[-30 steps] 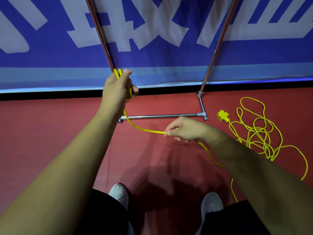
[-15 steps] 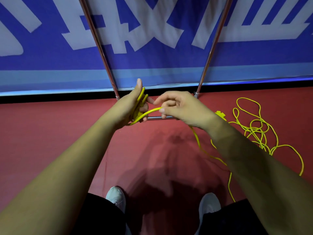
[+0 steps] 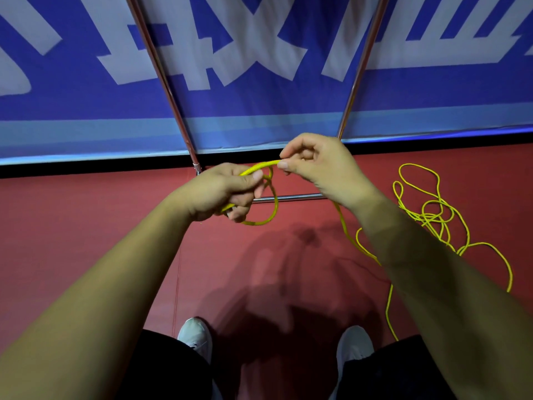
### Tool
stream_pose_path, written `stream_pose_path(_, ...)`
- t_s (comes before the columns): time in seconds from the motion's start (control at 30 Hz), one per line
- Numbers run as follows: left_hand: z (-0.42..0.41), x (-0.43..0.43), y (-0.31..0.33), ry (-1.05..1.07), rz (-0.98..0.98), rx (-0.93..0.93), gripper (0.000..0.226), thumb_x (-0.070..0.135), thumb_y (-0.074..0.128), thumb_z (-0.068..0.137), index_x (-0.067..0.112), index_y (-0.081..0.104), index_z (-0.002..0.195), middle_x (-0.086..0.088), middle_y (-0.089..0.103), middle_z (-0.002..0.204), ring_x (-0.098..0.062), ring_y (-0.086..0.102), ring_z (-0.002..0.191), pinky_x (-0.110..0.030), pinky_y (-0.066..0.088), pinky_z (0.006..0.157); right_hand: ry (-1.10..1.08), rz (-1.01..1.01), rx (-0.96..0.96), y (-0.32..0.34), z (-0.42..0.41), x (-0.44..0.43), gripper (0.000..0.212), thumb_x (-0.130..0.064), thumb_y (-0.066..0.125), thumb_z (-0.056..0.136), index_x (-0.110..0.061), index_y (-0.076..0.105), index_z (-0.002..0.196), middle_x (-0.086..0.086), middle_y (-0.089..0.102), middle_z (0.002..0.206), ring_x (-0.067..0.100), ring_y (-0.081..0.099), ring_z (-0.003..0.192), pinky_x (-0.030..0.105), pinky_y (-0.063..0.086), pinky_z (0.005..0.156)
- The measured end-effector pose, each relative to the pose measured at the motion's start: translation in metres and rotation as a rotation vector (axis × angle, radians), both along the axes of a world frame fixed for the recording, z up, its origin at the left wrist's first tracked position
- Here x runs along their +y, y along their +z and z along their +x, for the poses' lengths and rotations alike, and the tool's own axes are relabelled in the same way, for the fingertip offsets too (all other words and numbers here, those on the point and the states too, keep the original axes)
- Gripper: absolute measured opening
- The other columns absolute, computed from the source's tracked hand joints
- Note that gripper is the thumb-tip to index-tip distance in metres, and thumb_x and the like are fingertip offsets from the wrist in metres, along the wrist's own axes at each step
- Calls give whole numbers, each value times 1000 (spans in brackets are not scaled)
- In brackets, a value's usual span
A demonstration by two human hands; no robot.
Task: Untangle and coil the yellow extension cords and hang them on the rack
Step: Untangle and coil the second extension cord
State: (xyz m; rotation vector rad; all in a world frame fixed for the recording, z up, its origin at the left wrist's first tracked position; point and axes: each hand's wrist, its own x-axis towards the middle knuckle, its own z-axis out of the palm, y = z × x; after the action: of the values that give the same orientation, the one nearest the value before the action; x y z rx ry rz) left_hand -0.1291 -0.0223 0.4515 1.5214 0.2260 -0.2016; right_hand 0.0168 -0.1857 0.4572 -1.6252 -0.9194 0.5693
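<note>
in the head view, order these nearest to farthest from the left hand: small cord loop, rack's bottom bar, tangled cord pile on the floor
1. small cord loop: gripped in the left hand, hanging below its fingers.
2. rack's bottom bar: on the floor just beyond that hand.
3. tangled cord pile: on the floor far right, past the right hand.

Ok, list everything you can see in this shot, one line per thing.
floor: one, red, underfoot
banner: one, blue with white lettering, upright along the floor's far edge
rack: one, silver metal, two poles and a base bar in front of the banner
cord: at least one, yellow, loop held up, rest trailing to a tangle on the floor at right
shoes: two, white, bottom centre
left hand: one, grips the cord loop
right hand: one, pinches the cord next to the left hand
</note>
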Motion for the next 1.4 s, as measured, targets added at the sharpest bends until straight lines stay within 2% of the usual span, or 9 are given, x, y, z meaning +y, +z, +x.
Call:
stream_pose_path(0.23, -4, 14, 10, 217, -466, -183, 38, 37, 38, 96, 17, 57, 70, 9, 29, 42, -8, 33, 32, -19, 34, 44, 87, -371, -158, -50, 36, -21, 8, -5, 66, 88, -10, 69, 83, 13, 67, 76, 9, 56, 68, 27, 43, 69)
stream_pose_path(0.37, -10, 27, 19, 258, -625, -245, 35, 33, 38, 93, 17, 53, 66, 9, 27, 38, -7, 34, 28, -17, 36, 40, -5, -293, 170, -70, 42, -32, 6, -7, 63, 92, -10, 66, 89, 7, 69, 72, 15, 63, 70, 28, 47, 71)
stream_pose_path(0.5, -7, 19, 18, 311, -552, -189, 42, 41, 41, 93, 18, 51, 59, 9, 29, 33, -7, 30, 25, -16, 34, 38, -62, -195, 257, -74, 32, -21, 16, -23, 60, 97, -11, 69, 100, 4, 54, 56, 13, 40, 45, 22, 32, 47)
stream_pose_path(0.63, -4, 10, 17, 343, -566, -211, 45, 43, 40, 95, 18, 54, 61, 9, 28, 34, -6, 32, 27, -19, 36, 38, -143, -171, 333, -84, 29, -12, 24, -30, 50, 102, -15, 68, 105, -5, 32, 53, 8, 22, 44, 20, 20, 43)
stream_pose_path(0.9, -4, 22, 16, 461, -675, -357, 54, 45, 28, 106, 17, 54, 67, 9, 31, 37, -7, 36, 30, -20, 39, 41, -83, -578, -42, -118, 31, -20, 30, -26, 47, 102, -16, 65, 80, -2, 64, 67, 14, 55, 62, 29, 43, 62)
stream_pose_path(1.1, -3, 26, 19, 554, -665, -415, 56, 48, 27, 106, 18, 55, 69, 9, 31, 37, -7, 37, 34, -22, 39, 45, -113, -814, 110, -151, 34, -44, 26, -20, 46, 103, -6, 64, 89, 9, 66, 81, 23, 62, 81, 33, 46, 79)
stream_pose_path(1.17, -1, 23, 18, 566, -613, -410, 50, 48, 26, 106, 17, 51, 74, 8, 30, 40, -8, 38, 37, -23, 40, 49, -70, -772, 241, -147, 20, -43, 23, -20, 42, 105, -3, 55, 97, 9, 65, 72, 21, 62, 61, 30, 49, 63)
stream_pose_path(1.23, 1, 22, 17, 580, -550, -395, 45, 47, 28, 106, 17, 47, 78, 8, 29, 43, -10, 39, 40, -24, 43, 52, -63, -757, 268, -135, 4, -32, 22, -25, 41, 105, -10, 46, 90, 7, 57, 64, 16, 49, 43, 21, 38, 41)
stream_pose_path(1.4, 3, 22, 14, 640, -374, -351, 38, 45, 35, 105, 17, 48, 83, 5, 32, 50, -14, 47, 48, -30, 37, 63, 179, -869, 141, -97, -37, 6, 18, -24, 43, 103, -14, 51, 90, 8, 43, 60, 14, 32, 43, 14, 24, 36)
